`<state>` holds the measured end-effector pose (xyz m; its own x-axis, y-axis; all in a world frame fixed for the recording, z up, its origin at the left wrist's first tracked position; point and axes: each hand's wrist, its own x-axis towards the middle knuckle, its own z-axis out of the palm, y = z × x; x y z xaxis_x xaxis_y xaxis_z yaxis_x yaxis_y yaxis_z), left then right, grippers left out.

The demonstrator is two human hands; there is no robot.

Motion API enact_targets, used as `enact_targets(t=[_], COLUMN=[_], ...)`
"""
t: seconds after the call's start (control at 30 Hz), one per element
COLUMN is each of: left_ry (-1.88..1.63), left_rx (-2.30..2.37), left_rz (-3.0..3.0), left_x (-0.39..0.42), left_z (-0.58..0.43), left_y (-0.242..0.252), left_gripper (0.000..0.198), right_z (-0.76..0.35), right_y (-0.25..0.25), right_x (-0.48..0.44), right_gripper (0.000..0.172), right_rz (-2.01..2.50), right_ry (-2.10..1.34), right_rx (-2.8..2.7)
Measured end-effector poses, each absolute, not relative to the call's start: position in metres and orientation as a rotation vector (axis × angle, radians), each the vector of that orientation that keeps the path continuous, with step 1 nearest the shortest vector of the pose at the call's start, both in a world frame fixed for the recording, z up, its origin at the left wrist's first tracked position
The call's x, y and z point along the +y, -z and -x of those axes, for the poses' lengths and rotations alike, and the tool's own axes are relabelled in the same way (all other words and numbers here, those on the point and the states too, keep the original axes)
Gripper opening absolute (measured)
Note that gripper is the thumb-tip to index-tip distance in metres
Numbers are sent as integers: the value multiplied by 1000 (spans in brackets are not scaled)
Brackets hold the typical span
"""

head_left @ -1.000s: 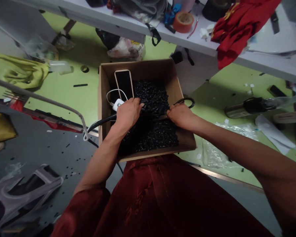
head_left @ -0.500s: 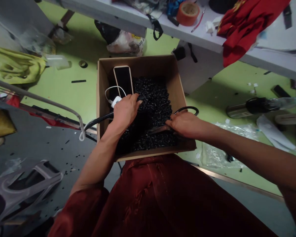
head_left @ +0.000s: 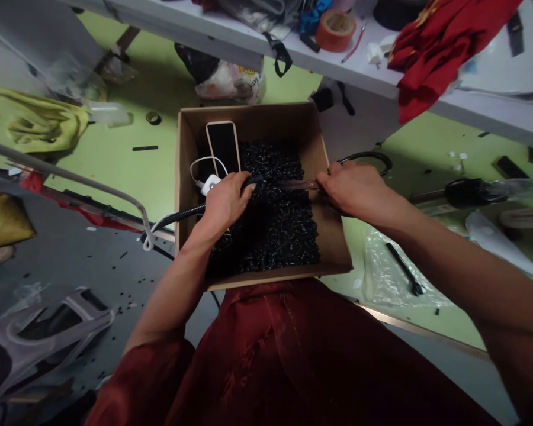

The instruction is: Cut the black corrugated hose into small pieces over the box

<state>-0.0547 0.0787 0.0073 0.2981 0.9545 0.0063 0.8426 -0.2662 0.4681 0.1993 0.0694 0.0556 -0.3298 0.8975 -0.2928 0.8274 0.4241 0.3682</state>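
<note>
A cardboard box (head_left: pixel 337 242) holds a heap of small black pieces (head_left: pixel 284 231). Inside at the box's left are a phone (head_left: pixel 223 145) with a pale frame and a white plug (head_left: pixel 210 184) with a white cable. My left hand (head_left: pixel 226 198) is closed on a black ribbed strip (head_left: pixel 187 212) that runs out over the box's left wall; its end shows past my fingertips. Scissors with black handles (head_left: pixel 373 157) are in my right hand (head_left: pixel 355 186). Their metal blades (head_left: pixel 295 184) point left, above the heap, with the tips close to the strip's end.
A white shelf (head_left: pixel 368 77) crosses the top, bearing orange tape (head_left: pixel 336 31) and red cloth (head_left: pixel 439 59). On the green surface lie yellow cloth (head_left: pixel 48 124), a dark bottle (head_left: pixel 466 192) and clear plastic (head_left: pixel 382 278). A grey stool (head_left: pixel 66 319) stands at lower left.
My right hand has moved up and to the right with the scissors, whose blades rose from low in the box to near my left fingertips. My left hand has barely moved.
</note>
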Motion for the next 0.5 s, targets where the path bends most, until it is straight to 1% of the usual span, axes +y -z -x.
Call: enact_targets(t=[0.17, 0.3, 0.33, 0.4, 0.5], left_ry=[-427, -461, -463, -449, -382], left_rx=[1626, 1643, 1643, 1639, 1646], left_rz=[-2120, -2066, -2066, -2079, -2110], left_x=[79, 79, 80, 80, 79], left_z=[55, 55, 55, 55, 53], left_y=[-6, -6, -6, -5, -4], left_gripper=[38, 37, 36, 34, 32], right_z=[-200, -195, -193, -188, -175], right_y=[-48, -39, -37, -31, -15], right_x=[72, 74, 73, 71, 64], right_gripper=[33, 38, 38, 38, 34], right_rz=[-1665, -2107, -2209, -2365, -2459], right_ry=[-55, 181, 304, 698, 1577], right_rx=[2342, 2439, 2468, 2526, 2458])
